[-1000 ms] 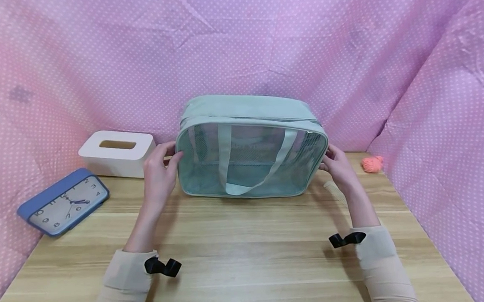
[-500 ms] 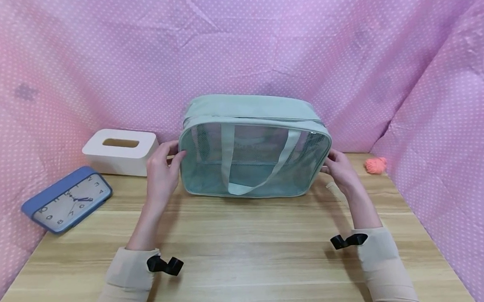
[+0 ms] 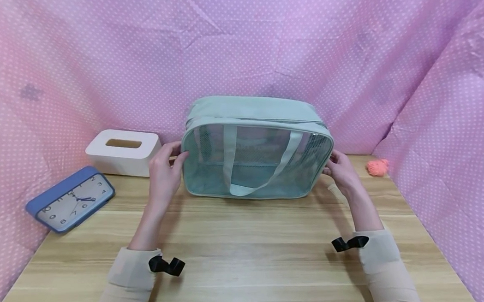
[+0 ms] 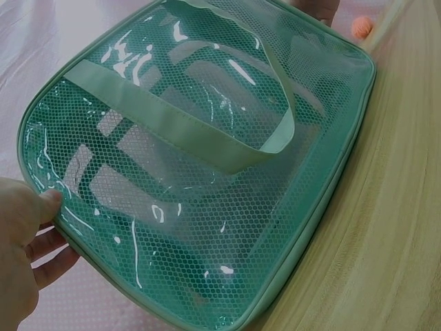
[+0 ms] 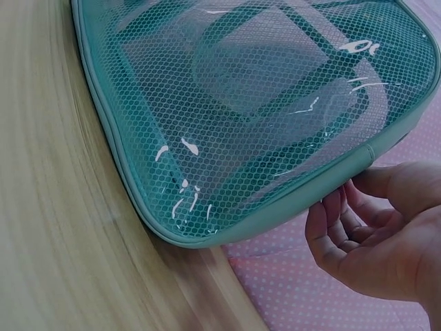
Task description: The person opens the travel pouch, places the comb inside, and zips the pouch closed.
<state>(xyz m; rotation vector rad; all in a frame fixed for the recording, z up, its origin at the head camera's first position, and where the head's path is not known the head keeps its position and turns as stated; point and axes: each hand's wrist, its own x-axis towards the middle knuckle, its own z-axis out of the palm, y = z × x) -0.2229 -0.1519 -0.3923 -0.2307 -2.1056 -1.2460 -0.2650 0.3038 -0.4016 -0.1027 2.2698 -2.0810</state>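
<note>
A pale green toiletry bag [image 3: 259,154] with a clear front panel, mesh and a fabric strap handle [image 3: 230,156] stands upright at the back of the table. My left hand [image 3: 164,174] pinches its left edge; in the left wrist view the thumb [image 4: 49,201] lies on the front rim and the other fingers go behind. At the opposite edge, my right hand [image 3: 344,172] holds the side, with thumb and curled fingertips at the piping in the right wrist view. Through the panel of the bag [image 5: 262,103] crossed straps show inside.
Left of the bag are a white tissue box [image 3: 124,163] and a blue clock [image 3: 72,200]. A coral yarn bundle [image 3: 377,167] lies at the right edge. Beside my right wrist is a pale ribbed strip [image 3: 335,190], partly hidden. Pink dotted cloth [image 3: 235,45] surrounds the wooden table [image 3: 248,252].
The whole head view has shifted slightly, so everything appears a little further right. Both hands keep their places on the bag's edges.
</note>
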